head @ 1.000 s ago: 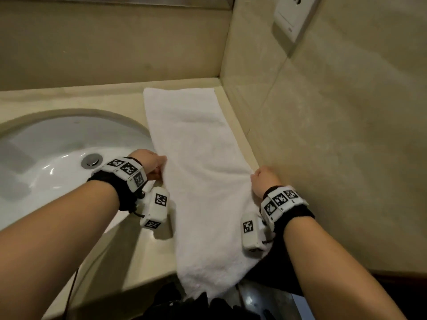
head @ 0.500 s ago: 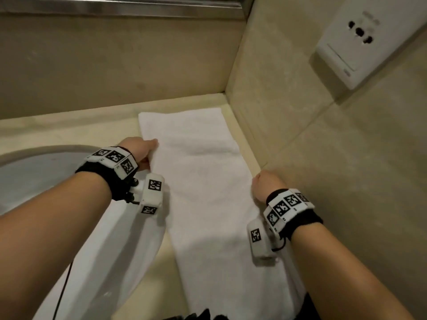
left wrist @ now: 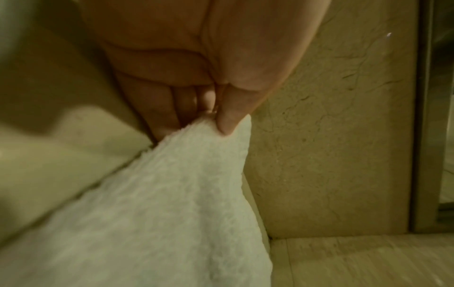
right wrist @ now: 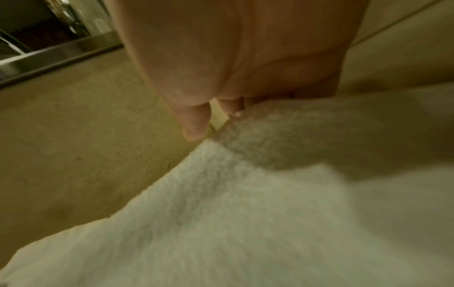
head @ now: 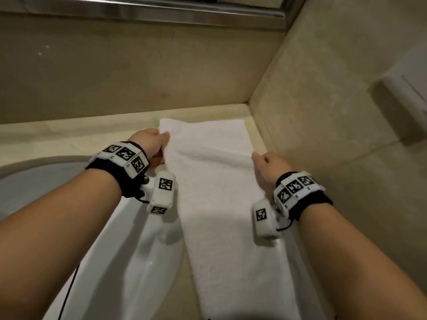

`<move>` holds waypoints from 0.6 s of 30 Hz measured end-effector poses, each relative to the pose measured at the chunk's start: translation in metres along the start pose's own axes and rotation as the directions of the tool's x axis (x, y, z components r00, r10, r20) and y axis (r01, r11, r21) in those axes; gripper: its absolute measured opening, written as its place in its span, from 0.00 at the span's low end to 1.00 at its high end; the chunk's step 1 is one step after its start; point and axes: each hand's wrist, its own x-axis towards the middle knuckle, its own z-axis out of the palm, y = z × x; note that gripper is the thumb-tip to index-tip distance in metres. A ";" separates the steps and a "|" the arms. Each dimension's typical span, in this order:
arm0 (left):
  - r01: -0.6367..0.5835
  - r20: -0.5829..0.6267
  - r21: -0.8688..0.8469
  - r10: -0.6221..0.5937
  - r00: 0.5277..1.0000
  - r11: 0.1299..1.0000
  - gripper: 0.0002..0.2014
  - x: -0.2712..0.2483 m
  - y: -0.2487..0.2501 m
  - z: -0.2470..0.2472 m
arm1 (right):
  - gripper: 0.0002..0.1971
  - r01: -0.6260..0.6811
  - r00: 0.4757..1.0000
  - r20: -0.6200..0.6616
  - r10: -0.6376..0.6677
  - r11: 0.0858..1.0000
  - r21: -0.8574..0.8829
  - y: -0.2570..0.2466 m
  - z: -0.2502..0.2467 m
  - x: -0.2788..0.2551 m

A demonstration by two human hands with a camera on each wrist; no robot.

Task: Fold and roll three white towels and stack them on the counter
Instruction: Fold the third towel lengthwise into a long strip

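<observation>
Towel (head: 215, 195) lies as a long strip on the bench (head: 69, 135), between the sink (head: 129, 262) and the wall (head: 335, 139). The left hand (head: 150, 144) pinches its left edge with thumb and fingers. The right hand (head: 268, 167) pinches the right edge, lifting a fold.

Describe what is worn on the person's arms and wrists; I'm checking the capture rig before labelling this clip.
Both forearms are bare, with no sleeves. Each wrist wears a black fabric band topped by a strip of white blocks printed with black square fiducial markers. A white rounded camera housing with the same markers hangs beside the left hand's wrist, another beside the right. Thin black cables run from both housings.
</observation>
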 end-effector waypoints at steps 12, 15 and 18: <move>0.016 -0.008 -0.159 -0.017 1.000 0.987 0.11 0.027 0.014 -0.006 | 0.14 0.027 0.995 -0.094 -0.043 0.986 -0.163 -0.041 -0.009 0.065; -0.020 -0.024 -0.064 0.019 1.000 0.998 0.11 0.031 0.015 -0.004 | 0.21 0.027 0.995 -0.083 -0.046 0.976 -0.217 -0.043 -0.010 0.071; -0.059 -0.078 -0.017 0.057 0.995 0.998 0.14 0.034 0.016 -0.006 | 0.20 0.023 0.995 -0.092 -0.043 0.977 -0.210 -0.044 -0.011 0.074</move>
